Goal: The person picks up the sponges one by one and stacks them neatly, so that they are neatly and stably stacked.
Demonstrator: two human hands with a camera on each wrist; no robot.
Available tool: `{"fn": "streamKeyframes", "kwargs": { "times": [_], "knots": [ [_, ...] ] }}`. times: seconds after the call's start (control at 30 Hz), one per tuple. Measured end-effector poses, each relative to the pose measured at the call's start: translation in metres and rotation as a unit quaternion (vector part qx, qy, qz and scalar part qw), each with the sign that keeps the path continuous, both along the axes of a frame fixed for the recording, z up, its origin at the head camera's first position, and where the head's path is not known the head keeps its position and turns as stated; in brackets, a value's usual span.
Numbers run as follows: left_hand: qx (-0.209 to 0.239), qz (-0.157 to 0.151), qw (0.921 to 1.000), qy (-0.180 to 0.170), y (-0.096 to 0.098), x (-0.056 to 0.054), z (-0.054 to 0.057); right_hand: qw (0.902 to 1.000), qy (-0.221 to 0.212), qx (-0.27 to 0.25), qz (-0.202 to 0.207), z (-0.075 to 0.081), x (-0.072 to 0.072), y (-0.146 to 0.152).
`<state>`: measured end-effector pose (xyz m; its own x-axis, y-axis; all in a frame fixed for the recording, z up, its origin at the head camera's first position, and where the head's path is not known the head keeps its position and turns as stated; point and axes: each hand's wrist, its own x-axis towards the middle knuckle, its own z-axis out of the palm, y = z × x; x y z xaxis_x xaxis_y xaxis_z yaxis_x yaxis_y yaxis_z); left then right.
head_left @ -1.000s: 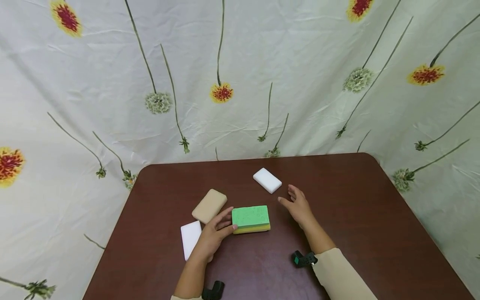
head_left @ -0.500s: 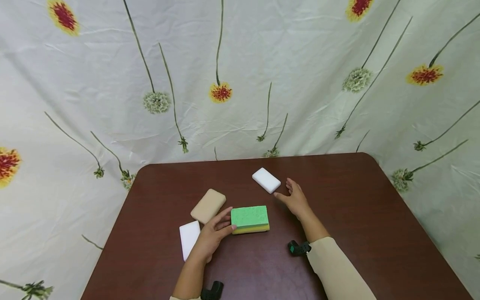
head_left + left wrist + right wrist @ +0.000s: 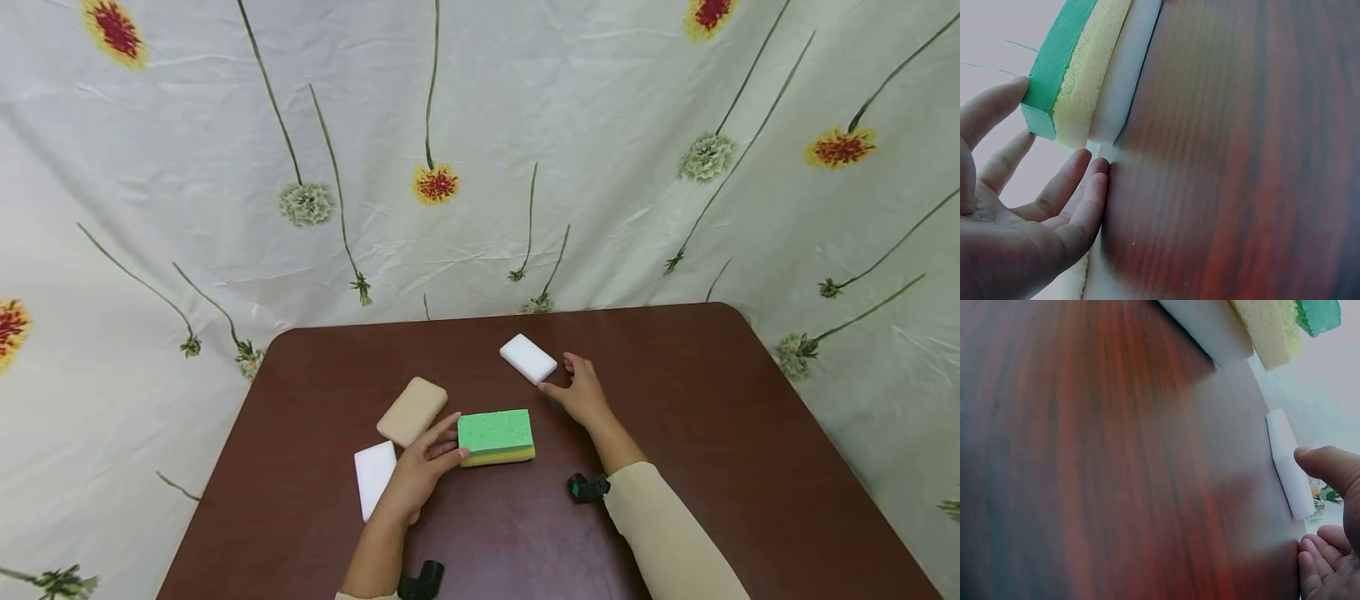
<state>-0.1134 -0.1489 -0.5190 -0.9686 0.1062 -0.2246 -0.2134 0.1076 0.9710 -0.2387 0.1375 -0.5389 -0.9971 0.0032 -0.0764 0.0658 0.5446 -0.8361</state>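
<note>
A stack topped by a green block [image 3: 495,432] stands mid-table; a yellow layer [image 3: 1088,75] and a white block [image 3: 1125,75] show beneath it in the left wrist view. My left hand [image 3: 420,475] is at the stack's left end, fingers loosely extended, one fingertip touching the green block's corner. Farther back lies a white sponge-like block [image 3: 528,358]. Beside its right end is my right hand [image 3: 585,396], thumb and fingers spread apart. The thumb tip meets or nearly meets the block in the right wrist view; contact is hard to tell.
A beige block [image 3: 412,411] lies left of the stack, beyond my left hand. Another white block [image 3: 373,475] is partly hidden by that hand. The brown table [image 3: 675,400] has a rounded back edge against a flowered cloth [image 3: 480,100].
My right hand has moved forward and left, up to the far white block. The left hand stays at the stack, and the blocks keep their places.
</note>
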Motion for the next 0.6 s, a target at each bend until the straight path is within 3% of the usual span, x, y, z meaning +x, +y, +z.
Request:
{"fn": "streamKeyframes", "kwargs": {
  "times": [0.27, 0.6],
  "knots": [
    [-0.002, -0.002, 1.0000, 0.004, 0.000, 0.001, 0.001, 0.9997, -0.005, 0.020, -0.010, 0.001, -0.004, -0.002],
    [-0.005, -0.001, 1.0000, 0.006, -0.001, 0.002, 0.001, 0.9964, 0.005, 0.084, -0.009, 0.001, -0.004, -0.013]
  ]
}}
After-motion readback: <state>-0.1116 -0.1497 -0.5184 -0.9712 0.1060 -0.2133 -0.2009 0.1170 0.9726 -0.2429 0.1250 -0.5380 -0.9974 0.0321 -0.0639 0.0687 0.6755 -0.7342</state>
